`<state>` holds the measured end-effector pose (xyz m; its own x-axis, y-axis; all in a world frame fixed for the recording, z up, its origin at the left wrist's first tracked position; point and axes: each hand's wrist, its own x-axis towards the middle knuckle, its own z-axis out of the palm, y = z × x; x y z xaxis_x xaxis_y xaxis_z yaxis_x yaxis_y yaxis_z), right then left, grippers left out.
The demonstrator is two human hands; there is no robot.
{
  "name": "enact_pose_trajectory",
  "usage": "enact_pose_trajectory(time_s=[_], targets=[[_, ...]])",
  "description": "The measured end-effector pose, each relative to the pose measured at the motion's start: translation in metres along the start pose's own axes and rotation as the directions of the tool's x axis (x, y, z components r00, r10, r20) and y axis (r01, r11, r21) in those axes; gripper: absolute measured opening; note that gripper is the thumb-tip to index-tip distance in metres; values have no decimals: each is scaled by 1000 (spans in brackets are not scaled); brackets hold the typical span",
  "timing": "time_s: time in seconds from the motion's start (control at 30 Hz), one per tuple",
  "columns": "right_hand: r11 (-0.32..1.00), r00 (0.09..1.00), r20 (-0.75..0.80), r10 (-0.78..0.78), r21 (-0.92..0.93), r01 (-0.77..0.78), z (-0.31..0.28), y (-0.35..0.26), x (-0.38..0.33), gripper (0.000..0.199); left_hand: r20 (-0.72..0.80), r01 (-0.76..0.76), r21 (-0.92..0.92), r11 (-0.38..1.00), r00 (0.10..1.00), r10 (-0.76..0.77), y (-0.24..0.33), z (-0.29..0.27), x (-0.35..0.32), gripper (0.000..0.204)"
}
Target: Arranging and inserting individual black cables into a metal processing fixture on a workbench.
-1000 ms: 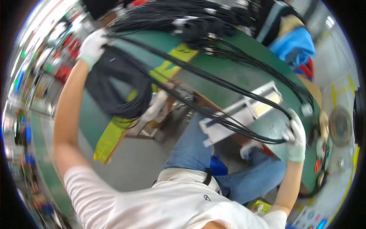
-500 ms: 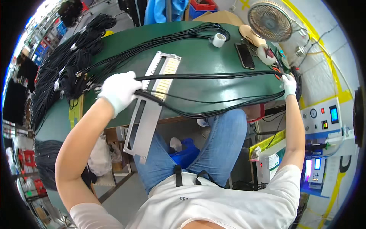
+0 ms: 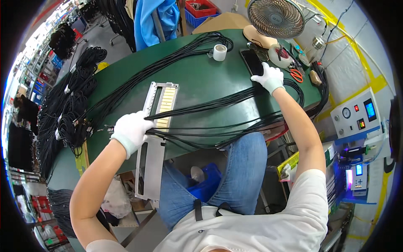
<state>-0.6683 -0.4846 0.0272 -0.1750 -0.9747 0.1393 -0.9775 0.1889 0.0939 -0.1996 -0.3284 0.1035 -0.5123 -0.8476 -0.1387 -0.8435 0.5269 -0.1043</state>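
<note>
right hand (image 3: pixel 270 78) has shifted from the cable bend (image 3: pixel 299 91) toward the phone (image 3: pixel 251 61).

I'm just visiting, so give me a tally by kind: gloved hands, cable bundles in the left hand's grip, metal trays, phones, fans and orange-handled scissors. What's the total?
Gloved hands, left hand and right hand: 2
Gripped cable bundle: 1
Metal tray: 1
Phone: 1
Fan: 1
Scissors: 1
Total: 7
</note>
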Motion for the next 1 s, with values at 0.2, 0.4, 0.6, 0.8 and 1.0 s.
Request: enact_pose_trajectory(time_s=[0.2,0.4,0.6,0.8,1.0], targets=[[992,957,-278,-79,68,102,36,-17,29,72,-122,-22,-64,998,992,14,1,3,4,29],[558,842,-430,-327,631,539,-74,-116,-75,89,-141,40,-27,999,989,-44,9,-29,-5,26],[363,689,-453,-566,613,701,-79,-163,-166,96,-225,50,-32,998,973,-56,20,-64,12,19],[832,810,-276,-517,59,551,-34,-29,-107,29,-201,137,-86,987,968,-152,-13,-34,-5,15],[923,916,-241,-320,-297,244,-22,102,-56,49,-126,-32,-47,998,992,26,36,36,53,17]])
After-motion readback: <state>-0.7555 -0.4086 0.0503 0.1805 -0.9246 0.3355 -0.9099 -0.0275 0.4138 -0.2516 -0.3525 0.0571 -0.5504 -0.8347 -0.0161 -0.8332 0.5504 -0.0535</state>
